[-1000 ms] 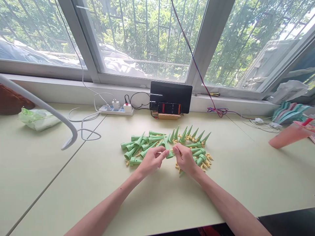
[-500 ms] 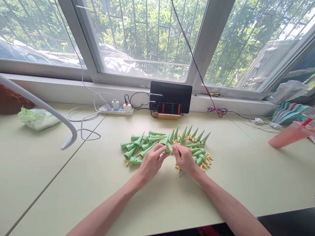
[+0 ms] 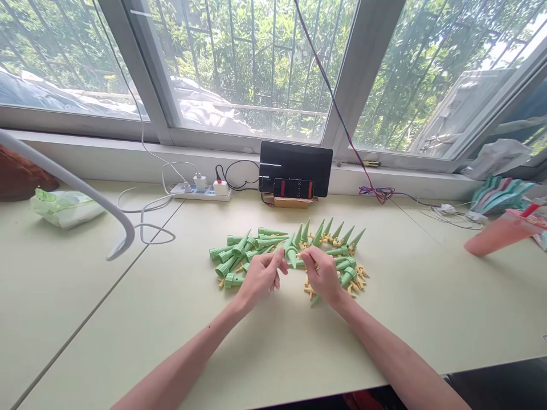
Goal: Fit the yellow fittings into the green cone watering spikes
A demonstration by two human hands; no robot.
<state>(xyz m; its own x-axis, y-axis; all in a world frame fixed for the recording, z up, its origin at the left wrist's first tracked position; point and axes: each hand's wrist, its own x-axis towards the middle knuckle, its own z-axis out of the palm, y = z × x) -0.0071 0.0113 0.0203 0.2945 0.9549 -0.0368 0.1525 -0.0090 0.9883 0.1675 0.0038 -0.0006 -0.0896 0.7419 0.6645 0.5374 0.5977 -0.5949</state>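
A heap of several green plastic cone spikes (image 3: 243,250) and small yellow fittings (image 3: 361,273) lies on the pale green table (image 3: 273,336). My left hand (image 3: 258,278) and my right hand (image 3: 323,273) meet over the middle of the heap. The left fingers pinch one green cone (image 3: 291,256) that points down toward me. The right fingers are curled shut beside it, on a small piece I cannot make out.
A black tablet (image 3: 296,169) with a phone (image 3: 293,188) leaning on it stands at the window sill. A power strip (image 3: 200,191) with cables lies to its left, a white lamp arm (image 3: 72,188) curves at the left, a pink cup (image 3: 496,236) lies at the right.
The green cone between my hands has turned, tip now toward me, and sits a little farther back. Both hands shifted slightly away from me.
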